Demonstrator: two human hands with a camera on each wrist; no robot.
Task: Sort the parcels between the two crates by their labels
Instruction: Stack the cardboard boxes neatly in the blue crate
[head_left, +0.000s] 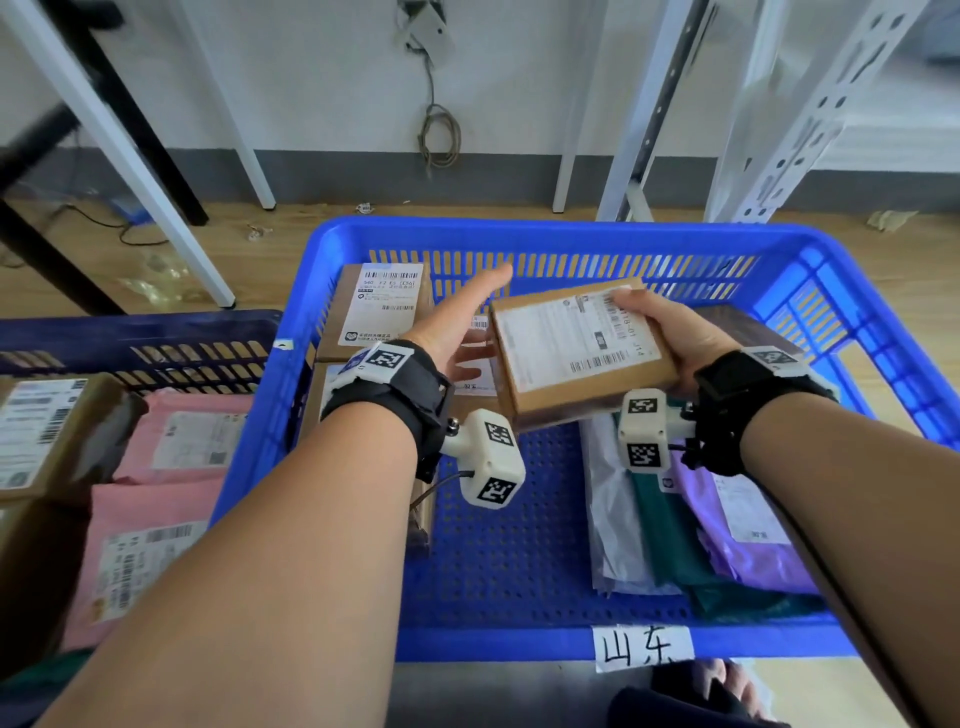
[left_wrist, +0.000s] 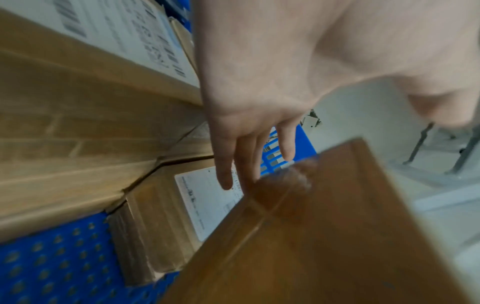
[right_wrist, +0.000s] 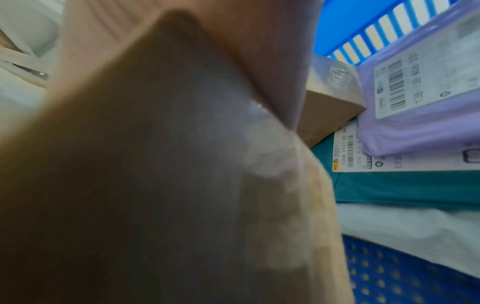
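Head view. Held cardboard parcel (head_left: 582, 353) raised over the bright blue crate (head_left: 545, 236), label side up, tilted. Right hand (head_left: 675, 338) wrapped round its right end: thumb laid across the label, remaining fingers underneath, hidden. Left hand (head_left: 457, 322) spread flat beside the parcel's left edge, fingers straight, gripping nothing; contact with the box not determinable. Below in the crate: further cardboard boxes (head_left: 382, 306) at the left, soft mailers, purple (head_left: 748, 519) and teal (head_left: 670, 540), at the right. Handwritten tag (head_left: 644, 647) on the near rim. Second, darker crate (head_left: 140, 338) to the left, holding pink mailers (head_left: 171, 441).

Left wrist view. Left hand (left_wrist: 259, 86) extended, fingers (left_wrist: 224, 174) straight and slightly apart above a labelled box. Underside of the held parcel (left_wrist: 324, 236) crossing the lower right, blurred.

Right wrist view. Mostly filled by the parcel's underside (right_wrist: 155, 164), out of focus; finger positions not readable. Purple mailer (right_wrist: 420, 102) and teal mailer (right_wrist: 415, 189) visible beyond.

Handling, as judgement. Probably light, given a one-handed hold. Stiff corrugated walls; flat taped faces likely somewhat slick. Recommended grip: across opposing short edges or with thumb on top and fingers beneath, keeping the label unobscured for reading. Corners liable to crush if dropped.
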